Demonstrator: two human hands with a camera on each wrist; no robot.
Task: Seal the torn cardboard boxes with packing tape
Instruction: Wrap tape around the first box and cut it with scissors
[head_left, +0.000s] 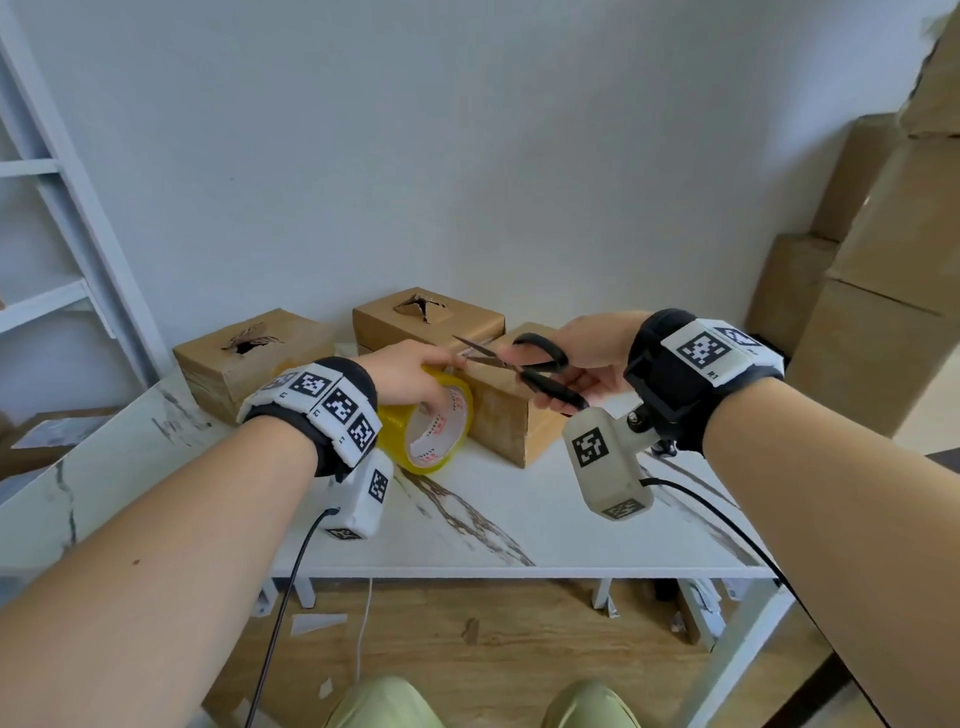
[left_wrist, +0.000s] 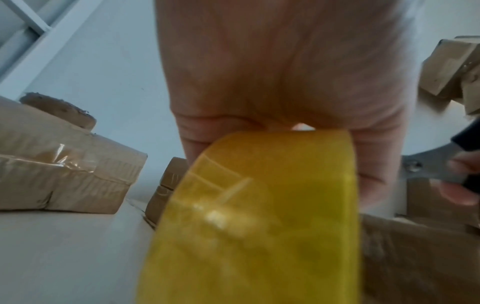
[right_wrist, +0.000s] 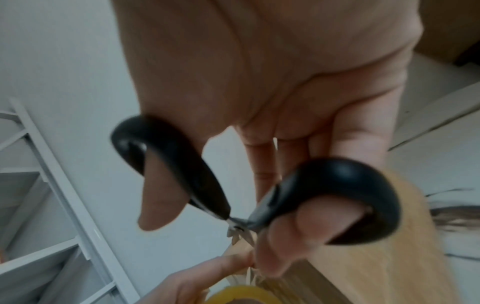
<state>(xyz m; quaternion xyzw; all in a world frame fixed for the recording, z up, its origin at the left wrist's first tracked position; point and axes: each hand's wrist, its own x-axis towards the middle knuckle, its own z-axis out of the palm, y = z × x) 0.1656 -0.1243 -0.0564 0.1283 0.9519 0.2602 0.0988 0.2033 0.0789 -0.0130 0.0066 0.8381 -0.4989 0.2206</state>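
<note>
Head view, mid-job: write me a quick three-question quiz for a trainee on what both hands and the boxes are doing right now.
1. True or false: the left hand holds the yellow tape roll.
2. What does the right hand hold? A) a knife B) black-handled scissors C) a marker
3. Fill in: on the white table, the left box and the back box each show a torn ____ in the top.

Key
1. True; its fingers curl over the roll, beside the front box.
2. B; the blades are spread, tips pointing toward the left hand's fingers.
3. Hole; both are uncovered.
</note>
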